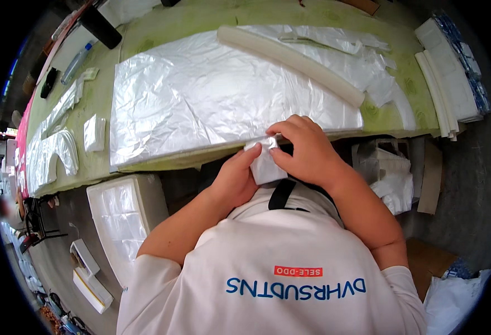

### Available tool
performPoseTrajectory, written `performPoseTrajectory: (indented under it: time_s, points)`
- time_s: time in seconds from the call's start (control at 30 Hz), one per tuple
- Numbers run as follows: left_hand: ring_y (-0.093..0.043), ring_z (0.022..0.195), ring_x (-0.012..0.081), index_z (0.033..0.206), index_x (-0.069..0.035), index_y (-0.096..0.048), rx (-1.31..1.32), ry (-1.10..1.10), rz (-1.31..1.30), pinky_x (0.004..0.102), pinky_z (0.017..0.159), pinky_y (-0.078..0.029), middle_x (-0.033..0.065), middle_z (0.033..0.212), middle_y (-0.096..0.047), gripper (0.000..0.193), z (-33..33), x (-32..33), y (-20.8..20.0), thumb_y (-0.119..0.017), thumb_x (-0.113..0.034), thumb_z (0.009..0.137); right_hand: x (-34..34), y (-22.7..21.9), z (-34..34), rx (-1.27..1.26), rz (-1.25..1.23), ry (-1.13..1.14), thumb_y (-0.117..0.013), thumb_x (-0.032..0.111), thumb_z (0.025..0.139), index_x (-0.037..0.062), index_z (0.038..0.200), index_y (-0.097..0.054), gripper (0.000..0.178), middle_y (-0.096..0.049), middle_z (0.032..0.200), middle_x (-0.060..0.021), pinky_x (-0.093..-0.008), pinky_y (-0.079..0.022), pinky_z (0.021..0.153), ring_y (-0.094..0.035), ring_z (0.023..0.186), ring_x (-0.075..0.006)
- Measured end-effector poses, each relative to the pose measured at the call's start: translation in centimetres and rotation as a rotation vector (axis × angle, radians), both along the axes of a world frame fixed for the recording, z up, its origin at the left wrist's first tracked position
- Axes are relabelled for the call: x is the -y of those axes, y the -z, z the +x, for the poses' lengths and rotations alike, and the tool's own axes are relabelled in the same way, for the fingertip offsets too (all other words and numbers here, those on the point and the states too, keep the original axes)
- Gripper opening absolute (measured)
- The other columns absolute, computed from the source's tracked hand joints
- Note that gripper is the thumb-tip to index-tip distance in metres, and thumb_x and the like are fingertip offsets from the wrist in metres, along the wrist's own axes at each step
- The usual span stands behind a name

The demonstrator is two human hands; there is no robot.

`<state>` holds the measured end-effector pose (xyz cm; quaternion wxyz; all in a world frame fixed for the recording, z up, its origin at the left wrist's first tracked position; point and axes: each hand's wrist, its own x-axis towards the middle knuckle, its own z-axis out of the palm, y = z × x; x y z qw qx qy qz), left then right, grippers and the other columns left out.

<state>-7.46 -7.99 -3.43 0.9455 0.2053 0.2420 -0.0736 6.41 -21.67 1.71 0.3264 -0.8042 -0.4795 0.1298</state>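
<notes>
Close to my waist, at the table's near edge, both hands hold a small folded packet of white translucent plastic film [266,167]. My left hand [236,177] grips its left side, thumb on top. My right hand [307,146] pinches the upper right part, with the fingers curled. Just beyond them, a wide stack of shiny plastic sheeting [201,95] covers the middle of the table. A long pale roll or tube [290,64] lies slantwise across it. Another small folded plastic packet [94,133] rests on the green cloth to the left.
Loose plastic sheets [53,153] lie at the table's left end, near a clear bottle [77,62] and a black cylinder [99,27]. A box of folded packets [120,209] stands below left. Under the table on the right is a bin [388,167]; white stacks [449,72] sit far right.
</notes>
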Motion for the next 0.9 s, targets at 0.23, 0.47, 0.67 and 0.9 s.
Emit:
performPoseTrajectory:
  time_s: [0.23, 0.47, 0.67, 0.9]
  points:
    - [-0.063, 0.105, 0.0201, 0.116, -0.008, -0.055, -0.078, -0.111, 0.179, 0.0383, 0.093, -0.053, 0.0081, 0.113, -0.063, 0.014, -1.0, 1.7, 0.0, -0.055, -0.017, 0.105, 2.3, 3.6, -4.1, -0.748, 0.292, 0.246, -0.072, 0.003, 0.088, 0.0043, 0.123, -0.058, 0.037, -0.061, 0.097, -0.0033, -0.0257, -0.050, 0.078, -0.057, 0.087, -0.0107]
    - [-0.059, 0.113, 0.0165, 0.129, -0.009, -0.043, 0.092, -0.285, 0.540, 0.0348, 0.096, -0.051, 0.0073, 0.125, -0.058, 0.034, -3.4, 1.4, -2.5, -0.061, -0.005, 0.100, 1.0, 3.6, -4.4, -0.788, 0.536, 0.377, -0.067, -0.001, 0.091, 0.0034, 0.112, -0.056, 0.024, -0.059, 0.097, -0.0009, -0.0239, -0.049, 0.079, -0.057, 0.088, -0.0074]
    - [-0.058, 0.103, 0.0101, 0.119, -0.007, -0.061, 0.095, -0.299, 0.686, 0.0265, 0.091, -0.049, 0.0025, 0.113, -0.063, 0.028, -5.0, 0.1, -1.2, -0.067, 0.004, 0.094, 0.5, 3.1, -5.3, -0.812, 0.506, 0.279, -0.065, -0.003, 0.093, 0.0044, 0.114, -0.056, 0.025, -0.058, 0.098, 0.0000, -0.0229, -0.047, 0.078, -0.055, 0.087, -0.0064]
    - [-0.056, 0.084, 0.0076, 0.118, -0.004, -0.069, -0.260, -0.715, 1.154, 0.0231, 0.074, -0.046, -0.0006, 0.102, -0.064, 0.029, -10.0, -15.4, -5.2, -0.061, -0.009, 0.090, 1.2, 3.4, -4.5, -0.869, 0.518, 0.209, -0.061, -0.004, 0.096, 0.0053, 0.121, -0.053, 0.028, -0.062, 0.105, -0.0031, -0.0234, -0.049, 0.079, -0.057, 0.089, -0.0080]
